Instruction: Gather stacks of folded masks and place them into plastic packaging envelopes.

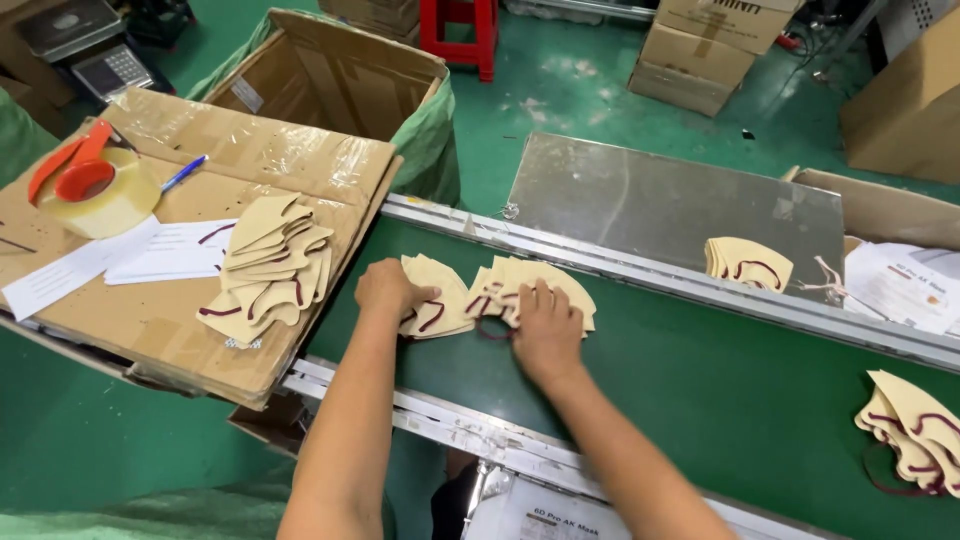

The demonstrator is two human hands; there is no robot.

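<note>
Two fanned piles of beige face masks with dark red ear loops lie on the green conveyor belt point(700, 400). My left hand point(388, 287) rests on and grips the left pile of masks point(437, 305). My right hand point(545, 325) presses down on the right pile of masks point(535, 282), fingers spread over it. A third, taller stack of the same masks point(265, 265) lies to the left on a flattened cardboard sheet point(150, 320).
A tape dispenser point(85, 185), a blue pen point(183, 173) and white papers point(150, 252) lie on the cardboard. An open cardboard box point(340, 75) stands behind. More masks sit at a metal plate point(748, 262) and at the belt's right edge point(915, 430).
</note>
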